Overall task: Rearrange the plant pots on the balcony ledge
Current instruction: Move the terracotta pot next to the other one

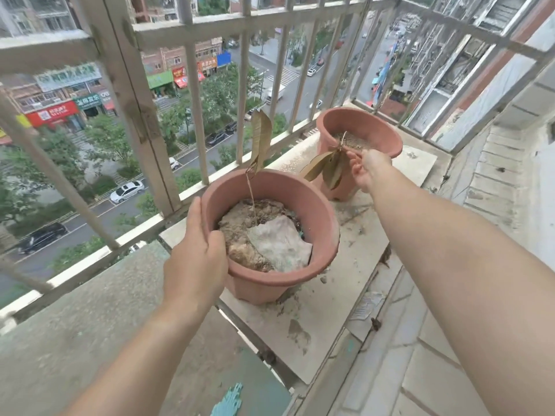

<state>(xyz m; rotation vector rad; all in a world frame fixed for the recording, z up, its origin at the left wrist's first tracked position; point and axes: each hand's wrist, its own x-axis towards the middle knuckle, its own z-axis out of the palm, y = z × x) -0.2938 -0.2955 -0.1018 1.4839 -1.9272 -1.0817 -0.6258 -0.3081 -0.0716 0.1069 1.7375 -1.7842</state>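
Note:
Two terracotta plastic pots stand on the pale slab of the balcony ledge (354, 265). The near pot (318, 211) holds dry soil, a whitish lump and a thin stem with one dried leaf. My left hand (196, 259) grips its left rim, thumb inside. The far pot (365, 123) sits near the ledge's far end. My right hand (366, 168) is at its near rim, pinching the stem of a dead seedling (329, 166) whose brown leaves hang over the pot's side.
White metal railing bars (192, 94) run along the ledge's outer edge, with a street far below. A rough grey slab (90, 319) lies left of the near pot. Soil crumbs are scattered on the ledge. The tiled wall (495, 181) is at the right.

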